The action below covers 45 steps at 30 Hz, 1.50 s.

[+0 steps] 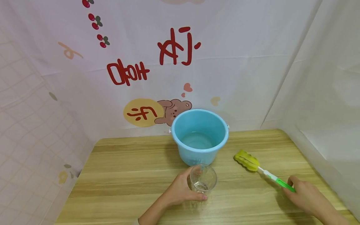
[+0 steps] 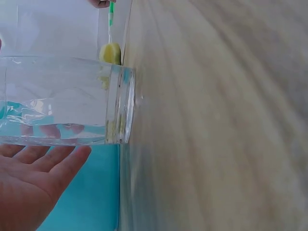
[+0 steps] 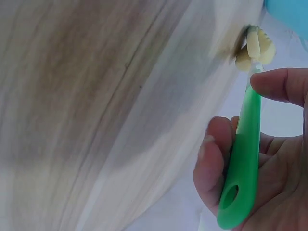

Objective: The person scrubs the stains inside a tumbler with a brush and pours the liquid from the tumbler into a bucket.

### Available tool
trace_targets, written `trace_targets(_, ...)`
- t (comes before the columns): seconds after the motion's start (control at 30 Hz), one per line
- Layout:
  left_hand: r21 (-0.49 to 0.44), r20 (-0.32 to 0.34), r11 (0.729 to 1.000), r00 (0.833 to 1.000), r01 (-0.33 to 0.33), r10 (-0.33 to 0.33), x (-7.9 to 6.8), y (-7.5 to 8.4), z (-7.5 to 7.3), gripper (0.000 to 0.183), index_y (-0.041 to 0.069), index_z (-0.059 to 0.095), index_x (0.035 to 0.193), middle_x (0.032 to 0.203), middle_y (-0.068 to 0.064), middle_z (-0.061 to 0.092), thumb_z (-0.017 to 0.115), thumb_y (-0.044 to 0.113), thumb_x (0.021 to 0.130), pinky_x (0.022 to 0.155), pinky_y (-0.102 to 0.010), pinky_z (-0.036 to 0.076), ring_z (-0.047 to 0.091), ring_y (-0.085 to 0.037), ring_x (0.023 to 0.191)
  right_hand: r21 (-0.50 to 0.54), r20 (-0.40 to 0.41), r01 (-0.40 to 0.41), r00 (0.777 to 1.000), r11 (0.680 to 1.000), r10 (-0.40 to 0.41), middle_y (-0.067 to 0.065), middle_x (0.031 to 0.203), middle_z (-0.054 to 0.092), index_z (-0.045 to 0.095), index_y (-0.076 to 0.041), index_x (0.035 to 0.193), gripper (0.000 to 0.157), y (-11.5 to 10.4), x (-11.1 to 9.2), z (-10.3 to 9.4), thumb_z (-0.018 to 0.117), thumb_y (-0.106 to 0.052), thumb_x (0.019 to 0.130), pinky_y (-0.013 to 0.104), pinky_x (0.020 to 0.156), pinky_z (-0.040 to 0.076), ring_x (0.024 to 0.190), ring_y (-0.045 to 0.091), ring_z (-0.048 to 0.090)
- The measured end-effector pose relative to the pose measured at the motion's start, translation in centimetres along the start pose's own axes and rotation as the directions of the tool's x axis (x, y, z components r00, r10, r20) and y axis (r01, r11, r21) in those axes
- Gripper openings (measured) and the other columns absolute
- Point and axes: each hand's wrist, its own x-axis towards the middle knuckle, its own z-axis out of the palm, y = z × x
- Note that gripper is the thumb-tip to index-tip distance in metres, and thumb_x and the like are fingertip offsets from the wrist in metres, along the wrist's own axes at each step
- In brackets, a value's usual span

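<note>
A clear glass cup (image 1: 203, 181) stands upright at the front middle of the table, its base against the wood in the left wrist view. My left hand (image 1: 181, 190) holds it from the left, thumb in front and fingers behind. On the right, my right hand (image 1: 305, 193) grips the green handle (image 3: 244, 149) of a sponge cup brush (image 1: 271, 175). The brush's yellow sponge head (image 1: 247, 161) points toward the back left, low at the tabletop. Whether it touches the wood, I cannot tell.
Just behind the cup, a light blue bucket (image 1: 181, 153) holds some water (image 1: 198, 140). The wood-grain table (image 1: 126, 175) backs onto a white printed cloth (image 1: 239, 72), with more pale cloth on both sides.
</note>
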Motion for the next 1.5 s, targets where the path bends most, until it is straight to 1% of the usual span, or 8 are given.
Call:
trace_targets(0.17,-0.015,0.01,1.0,1.0,0.005,-0.004,0.1,-0.1,0.0,0.091,0.017,0.05,0.153,0.142,-0.01,0.063,0.097,0.028,0.076,0.109,-0.035,0.047,0.058,-0.023,0.133,0.0,0.0,-0.006,1.0,1.0,0.006,-0.001,0.066,0.045,0.061,-0.005,0.1,0.017,-0.2,0.1,0.0,0.068,-0.021,0.098,0.03,0.047,0.034,0.055,0.015,0.041)
trace_targets(0.4,0.047,0.045,0.998,0.999,0.03,-0.032,0.4,0.2,-0.4,0.094,0.015,0.048,0.153,0.141,-0.006,0.064,0.097,0.032,0.075,0.111,-0.034,0.044,0.057,-0.019,0.132,-0.019,-0.018,0.006,1.0,1.0,-0.006,-0.001,0.071,0.05,0.064,-0.005,0.1,0.017,-0.2,0.5,-0.1,0.07,-0.021,0.098,0.036,0.053,0.037,0.063,0.019,0.045)
trace_targets(0.57,0.002,0.067,1.0,0.998,0.02,-0.02,0.4,0.5,-0.7,0.085,0.013,0.054,0.147,0.139,-0.008,0.063,0.098,0.022,0.075,0.109,-0.032,0.047,0.058,-0.021,0.131,-0.079,-0.038,0.028,0.999,0.996,-0.031,-0.001,0.072,0.053,0.066,-0.005,0.103,0.019,-0.2,0.6,-0.1,0.069,-0.022,0.098,0.04,0.051,0.039,0.063,0.02,0.047)
trace_targets(0.7,-0.014,0.073,1.0,0.997,0.028,-0.027,0.3,0.5,-0.7,0.084,0.011,0.054,0.146,0.139,-0.006,0.063,0.098,0.018,0.074,0.109,-0.032,0.047,0.058,-0.02,0.131,-0.121,-0.062,0.041,0.997,0.992,-0.049,-0.001,0.072,0.055,0.066,-0.006,0.102,0.017,-0.3,0.5,-0.2,0.07,-0.022,0.097,0.043,0.048,0.04,0.061,0.02,0.047)
trace_targets(0.97,-0.033,0.085,0.998,0.995,0.05,-0.047,0.3,0.5,-0.9,0.085,0.016,0.054,0.146,0.141,-0.004,0.061,0.098,0.026,0.075,0.109,-0.032,0.046,0.057,-0.02,0.132,-0.118,-0.061,0.037,0.997,0.992,-0.045,-0.002,0.066,0.047,0.063,-0.01,0.094,0.012,-0.3,0.7,-0.3,0.07,-0.02,0.097,0.042,0.048,0.038,0.06,0.021,0.045)
trace_targets(1.13,0.008,0.083,0.998,0.995,0.059,-0.06,0.2,0.6,-1.0,0.083,0.018,0.056,0.146,0.141,-0.003,0.062,0.098,0.032,0.075,0.107,-0.033,0.047,0.056,-0.017,0.131,-0.122,-0.06,0.043,0.997,0.992,-0.051,-0.003,0.064,0.043,0.057,-0.013,0.085,0.019,-0.4,0.7,-0.3,0.07,-0.019,0.096,0.04,0.049,0.038,0.06,0.02,0.044)
trace_targets(1.3,0.044,0.087,0.998,0.995,0.055,-0.058,0.3,0.6,-1.0,0.084,0.018,0.056,0.146,0.14,-0.001,0.062,0.097,0.035,0.076,0.107,-0.034,0.047,0.055,-0.015,0.132,-0.128,-0.058,0.038,0.997,0.991,-0.046,-0.002,0.067,0.048,0.059,-0.012,0.084,0.019,-0.2,0.7,-0.2,0.071,-0.02,0.096,0.043,0.048,0.04,0.06,0.022,0.045)
trace_targets(1.5,0.045,0.082,0.998,0.995,0.045,-0.048,0.3,0.8,-0.9,0.088,0.023,0.052,0.15,0.141,0.001,0.062,0.098,0.03,0.075,0.108,-0.035,0.046,0.055,-0.015,0.132,-0.132,-0.095,0.042,0.994,0.99,-0.055,-0.001,0.066,0.049,0.055,-0.016,0.079,0.023,-0.3,0.9,-0.1,0.071,-0.019,0.094,0.045,0.047,0.04,0.059,0.022,0.045)
